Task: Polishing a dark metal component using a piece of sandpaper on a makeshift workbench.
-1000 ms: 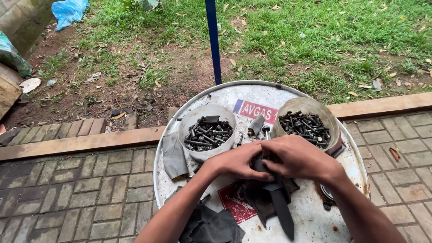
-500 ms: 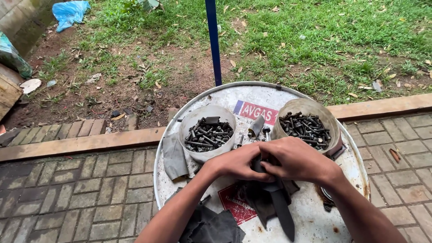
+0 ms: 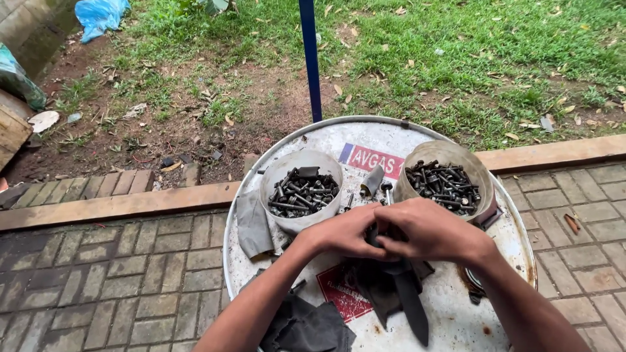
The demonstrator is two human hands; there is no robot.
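Note:
My left hand (image 3: 344, 233) and my right hand (image 3: 432, 229) are pressed together over the middle of a white drum lid (image 3: 372, 146). Both close around a small dark metal part (image 3: 373, 233) that is mostly hidden by the fingers. A dark flat blade-like piece (image 3: 412, 305) lies on a dark rag just below my hands. Beyond the hands stand two round tubs of dark bolts and screws, one on the left (image 3: 301, 191) and one on the right (image 3: 443, 180).
A grey rag (image 3: 253, 225) hangs at the lid's left side and a black cloth (image 3: 303, 328) lies near the front. A blue pole (image 3: 310, 58) rises behind the drum. Brick paving (image 3: 117, 280) surrounds it, with grass and dirt beyond a kerb.

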